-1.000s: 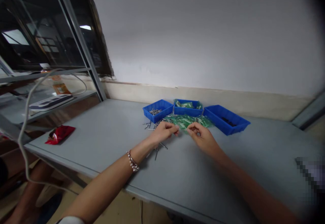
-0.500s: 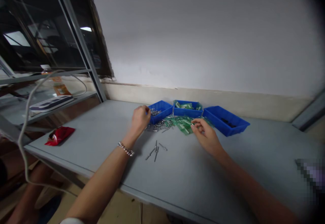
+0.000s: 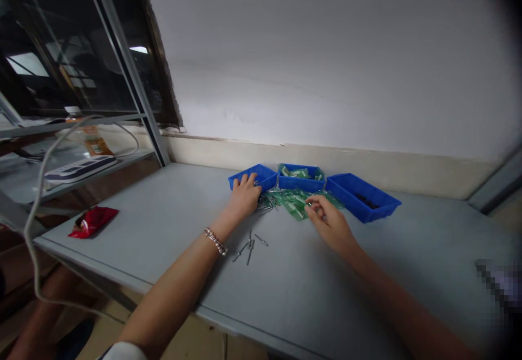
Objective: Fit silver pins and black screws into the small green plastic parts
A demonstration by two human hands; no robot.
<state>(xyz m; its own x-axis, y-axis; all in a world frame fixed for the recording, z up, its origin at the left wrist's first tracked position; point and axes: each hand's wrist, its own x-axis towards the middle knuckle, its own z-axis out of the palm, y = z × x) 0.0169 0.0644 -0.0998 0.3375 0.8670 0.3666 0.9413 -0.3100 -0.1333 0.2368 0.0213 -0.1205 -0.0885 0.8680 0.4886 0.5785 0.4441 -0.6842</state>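
Note:
Bent over the front of the left blue bin (image 3: 266,179), my left hand (image 3: 243,196) has its fingers apart, reaching to the metal blind rivets. More rivets (image 3: 267,203) lie piled in front of that bin, partly hidden by the hand. My right hand (image 3: 328,221) is closed in a pinch above the table, with the metal end of what looks like a rivet (image 3: 309,204) between its fingertips. Beside it lie green plastic packets (image 3: 294,206) with pale strips. Several loose rivets (image 3: 249,247) rest on the table nearer me.
The middle blue bin (image 3: 302,184) holds more green packets. Dark small parts sit in the right blue bin (image 3: 362,208). A red wrapper (image 3: 94,221) lies at the table's left; a power strip (image 3: 81,168) and bottle (image 3: 95,142) stand on the side shelf. A white cable (image 3: 35,229) hangs by the left edge.
My left hand has moved right, from the left bin's side to over its front edge, and its fingers have spread. My right hand stays pinched in nearly the same place.

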